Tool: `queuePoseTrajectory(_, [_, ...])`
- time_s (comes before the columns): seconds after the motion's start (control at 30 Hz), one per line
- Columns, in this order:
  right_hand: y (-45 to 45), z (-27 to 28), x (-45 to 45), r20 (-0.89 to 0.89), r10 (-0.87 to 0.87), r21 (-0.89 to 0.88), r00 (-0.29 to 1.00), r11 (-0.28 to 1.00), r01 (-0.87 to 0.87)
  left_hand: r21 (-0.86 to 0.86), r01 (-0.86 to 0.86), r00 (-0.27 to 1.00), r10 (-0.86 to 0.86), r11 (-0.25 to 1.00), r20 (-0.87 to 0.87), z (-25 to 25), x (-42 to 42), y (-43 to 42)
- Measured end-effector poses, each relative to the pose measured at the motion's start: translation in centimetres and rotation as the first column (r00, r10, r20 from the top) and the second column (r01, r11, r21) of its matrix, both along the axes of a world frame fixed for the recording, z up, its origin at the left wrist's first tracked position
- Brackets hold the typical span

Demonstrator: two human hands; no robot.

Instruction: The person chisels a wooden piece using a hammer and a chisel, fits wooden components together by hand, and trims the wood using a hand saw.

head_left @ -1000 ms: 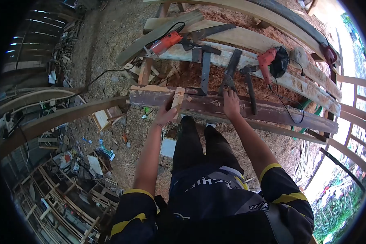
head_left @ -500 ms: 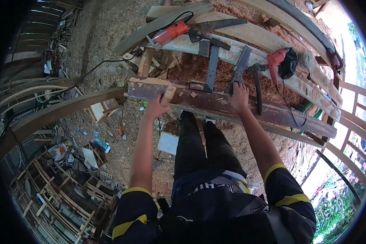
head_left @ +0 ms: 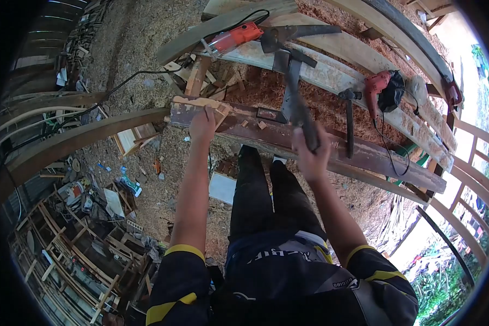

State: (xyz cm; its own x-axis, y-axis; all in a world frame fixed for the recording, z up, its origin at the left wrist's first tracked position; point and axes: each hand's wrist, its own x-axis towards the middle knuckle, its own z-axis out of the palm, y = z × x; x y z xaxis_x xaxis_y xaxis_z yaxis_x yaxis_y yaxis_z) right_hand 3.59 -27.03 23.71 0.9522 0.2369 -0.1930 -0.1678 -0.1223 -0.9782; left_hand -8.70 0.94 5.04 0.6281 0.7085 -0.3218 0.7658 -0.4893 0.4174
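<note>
To work well here, I think one should press the small wood block [head_left: 221, 114] firmly on the brown beam [head_left: 375, 160], upper centre of the frame, away from the dark, blurred tool [head_left: 303, 117]. The left hand [head_left: 202, 127] is closed on the block; the right hand [head_left: 313, 156] grasps the tool's handle.

Bench [head_left: 288, 140] had a gap between left hand [head_left: 202, 126] and right hand [head_left: 313, 155], littered with wood chips [head_left: 262, 125]. Metal square [head_left: 286, 106] crowded far edge. Hammer [head_left: 349, 124] blocked low rightward passes; drill cord [head_left: 408, 158] looped beyond.
</note>
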Motion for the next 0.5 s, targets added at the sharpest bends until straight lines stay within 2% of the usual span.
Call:
queuePoseTrajectory(0.03, [0.5,0.3,-0.8,-0.075,0.027,0.005,0.997,1.0,-0.027,0.024,0.005,0.996,-0.003,1.0,-0.085,0.1,0.5,-0.4])
queuePoseTrajectory(0.07, [0.5,-0.8,-1.6,-0.176,0.077,0.148,0.981,0.988,-0.051,0.048,0.013,0.986,-0.005,0.999,-0.169,0.2,0.9,-0.6])
queuePoseTrajectory(0.13, [0.4,-4.3,-3.3,-0.349,0.213,0.426,0.913,0.903,-0.048,0.088,0.015,0.975,0.005,0.996,-0.224,0.5,1.2,-0.6])
queuePoseTrajectory(0.17, [0.6,-5.4,-3.8,-0.298,0.259,0.458,0.919,0.883,-0.101,0.109,0.017,0.967,0.011,0.994,-0.253,0.6,1.4,-0.5])
queuePoseTrajectory(0.23, [1.2,-6.4,-4.5,-0.2,0.348,0.512,0.916,0.834,-0.205,0.099,-0.203,0.969,0.215,0.974,-0.123,1.0,1.7,-1.0])
queuePoseTrajectory(0.27, [1.3,-6.9,-4.5,-0.25,0.387,0.493,0.888,0.84,-0.227,0.085,-0.309,0.948,0.314,0.947,-0.059,1.2,1.9,-1.3])
queuePoseTrajectory(0.33, [1.7,-8.0,-4.0,-0.346,0.451,0.456,0.823,0.847,-0.273,0.087,-0.345,0.932,0.352,0.935,-0.088,0.9,2.2,-1.4])
queuePoseTrajectory(0.43, [2.4,-9.3,-3.3,-0.225,0.44,0.17,0.869,0.896,-0.41,0.164,-0.3,0.947,0.314,0.94,-0.064,0.6,2.7,-1.6])
queuePoseTrajectory(0.5, [2.5,-10.8,-2.7,-0.144,0.501,-0.023,0.854,0.861,-0.509,0.213,-0.284,0.954,0.298,0.935,-0.036,0.5,2.7,-1.6])
